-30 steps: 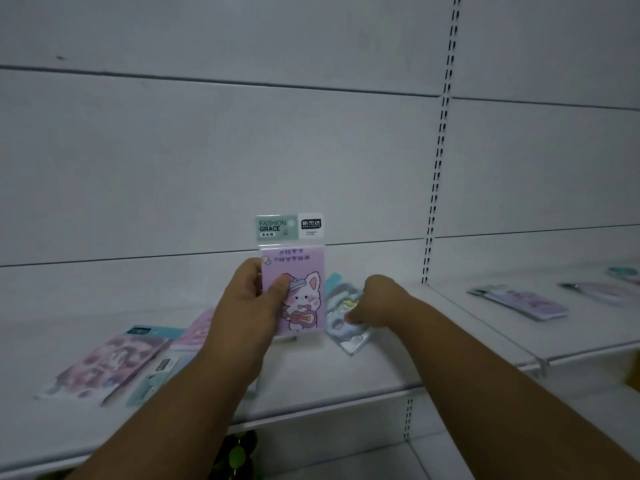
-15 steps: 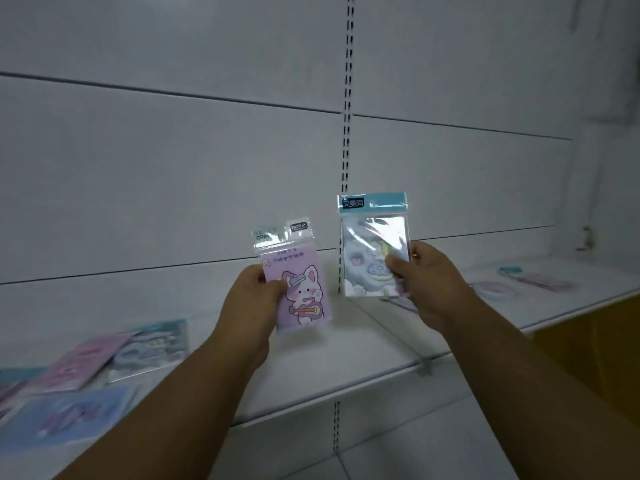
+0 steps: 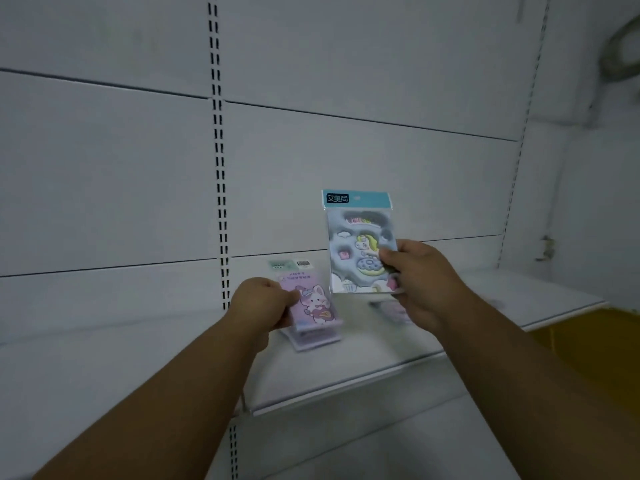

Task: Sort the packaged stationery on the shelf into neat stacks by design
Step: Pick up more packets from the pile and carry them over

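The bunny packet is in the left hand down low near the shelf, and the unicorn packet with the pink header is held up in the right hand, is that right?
Not quite. In the head view the unicorn packet has a blue header, not a pink one. The rest holds: the right hand holds it up, and the left hand holds the bunny packet low near the shelf.

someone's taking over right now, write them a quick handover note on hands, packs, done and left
Left hand: grips the pink bunny pack, held low over a small pile of similar packs on the shelf.
Right hand: grips the blue unicorn pack upright, above the shelf.
Another pack lies blurred on the shelf under the right hand; design unreadable.
Done: a pile seems started beneath the bunny pack.
Left: set the bunny pack on it, then find the unicorn pack's stack. How much remains beyond this view cannot be told.
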`<action>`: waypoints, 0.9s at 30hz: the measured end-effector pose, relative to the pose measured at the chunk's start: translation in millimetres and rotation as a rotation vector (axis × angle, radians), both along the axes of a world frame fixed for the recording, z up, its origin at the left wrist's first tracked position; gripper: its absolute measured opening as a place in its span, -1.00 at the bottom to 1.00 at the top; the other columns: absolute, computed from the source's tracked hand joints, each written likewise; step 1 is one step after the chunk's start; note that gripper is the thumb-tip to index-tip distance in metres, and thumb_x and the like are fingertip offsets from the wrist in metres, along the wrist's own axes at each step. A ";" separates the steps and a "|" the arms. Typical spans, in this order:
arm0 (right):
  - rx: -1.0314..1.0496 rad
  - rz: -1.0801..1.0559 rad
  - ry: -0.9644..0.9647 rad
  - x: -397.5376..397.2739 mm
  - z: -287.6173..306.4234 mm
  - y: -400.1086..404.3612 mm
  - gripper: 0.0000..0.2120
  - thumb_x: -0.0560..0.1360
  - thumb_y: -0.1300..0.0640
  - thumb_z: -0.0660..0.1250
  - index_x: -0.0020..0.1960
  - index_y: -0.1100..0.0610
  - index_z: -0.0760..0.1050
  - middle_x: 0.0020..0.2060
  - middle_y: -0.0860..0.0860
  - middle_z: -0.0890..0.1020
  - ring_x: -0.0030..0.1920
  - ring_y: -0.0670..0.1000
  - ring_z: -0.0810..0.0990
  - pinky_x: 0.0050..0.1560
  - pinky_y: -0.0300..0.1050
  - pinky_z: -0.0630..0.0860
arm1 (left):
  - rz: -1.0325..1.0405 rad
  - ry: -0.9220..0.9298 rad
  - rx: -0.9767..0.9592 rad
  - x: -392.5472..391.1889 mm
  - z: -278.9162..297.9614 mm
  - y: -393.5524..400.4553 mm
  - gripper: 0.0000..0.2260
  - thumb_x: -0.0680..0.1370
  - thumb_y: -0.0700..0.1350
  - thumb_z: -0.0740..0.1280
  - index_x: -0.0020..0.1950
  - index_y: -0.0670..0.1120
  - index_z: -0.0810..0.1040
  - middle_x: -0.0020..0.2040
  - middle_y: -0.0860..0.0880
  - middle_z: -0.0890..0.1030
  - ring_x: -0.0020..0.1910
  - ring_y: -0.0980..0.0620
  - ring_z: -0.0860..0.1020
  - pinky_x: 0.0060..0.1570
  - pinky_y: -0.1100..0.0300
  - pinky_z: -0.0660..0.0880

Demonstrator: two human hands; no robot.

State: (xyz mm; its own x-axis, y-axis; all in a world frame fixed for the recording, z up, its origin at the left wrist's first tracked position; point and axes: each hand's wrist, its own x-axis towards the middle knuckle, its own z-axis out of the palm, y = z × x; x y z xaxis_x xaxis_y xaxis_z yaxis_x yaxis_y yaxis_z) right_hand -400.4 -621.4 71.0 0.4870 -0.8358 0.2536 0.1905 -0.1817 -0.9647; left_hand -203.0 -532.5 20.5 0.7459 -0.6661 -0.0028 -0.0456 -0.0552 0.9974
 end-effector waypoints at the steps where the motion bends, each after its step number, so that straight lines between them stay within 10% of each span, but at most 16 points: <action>1: 0.018 0.017 0.002 -2.4 -1.9 -6.4 -0.86 0.58 0.22 0.25 -0.08 0.21 0.56 -0.27 0.12 0.65 -0.57 -0.15 0.53 -0.52 -0.28 0.42 | 0.025 -0.036 0.035 -1.5 -3.7 -9.1 -0.82 0.46 -0.23 0.50 -0.09 -0.32 0.57 -0.11 -0.27 0.70 -0.15 -0.22 0.70 -0.03 -0.14 0.64; 13: 0.072 0.108 0.025 11.2 -15.8 -35.7 -0.87 0.57 0.21 0.28 0.02 0.22 0.57 -0.13 0.15 0.73 -0.25 0.04 0.72 -0.38 -0.21 0.55 | 0.179 -0.583 0.608 4.6 -25.5 -33.5 -0.59 0.33 0.14 0.54 -0.07 -0.12 0.56 -0.15 -0.06 0.62 -0.15 -0.03 0.61 -0.15 0.17 0.56; 18: 0.003 0.077 0.079 17.9 -13.1 -42.0 -0.89 0.57 0.20 0.29 0.00 0.20 0.58 -0.16 0.11 0.72 -0.30 -0.02 0.71 -0.41 -0.23 0.55 | 0.210 -0.800 0.593 6.4 -14.6 -35.0 -0.82 0.49 0.00 0.35 -0.09 -0.11 0.49 -0.15 -0.04 0.57 -0.19 -0.02 0.52 -0.24 0.20 0.36; 23: -0.211 0.024 0.217 -0.3 -15.3 -58.1 -0.90 0.54 0.23 0.32 -0.03 0.19 0.62 -0.35 -0.04 0.69 -0.43 -0.15 0.61 -0.37 -0.26 0.50 | -0.024 -0.078 -0.214 -23.4 27.1 -60.3 -0.81 0.58 -0.13 0.23 -0.01 -0.17 0.61 -0.11 -0.15 0.68 -0.27 -0.06 0.62 -0.28 0.11 0.57; 27: -0.242 -0.048 0.311 -38.4 -12.7 -87.7 -0.91 0.50 0.21 0.37 -0.04 0.17 0.64 -0.26 0.02 0.73 -0.31 -0.05 0.70 -0.33 -0.21 0.56 | -0.164 0.031 -0.277 -50.7 36.1 -105.7 -0.87 0.59 -0.19 0.31 0.08 -0.19 0.60 -0.08 -0.19 0.71 -0.19 -0.12 0.70 -0.12 0.01 0.66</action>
State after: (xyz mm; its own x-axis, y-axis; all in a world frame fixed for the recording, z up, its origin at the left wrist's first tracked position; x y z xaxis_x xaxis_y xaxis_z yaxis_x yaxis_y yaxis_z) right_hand -438.7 -709.1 58.4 0.5333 -0.7937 0.2926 -0.1187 -0.4127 -0.9031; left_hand -253.7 -638.2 56.7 0.6311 -0.7558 0.1747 -0.0009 0.2245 0.9745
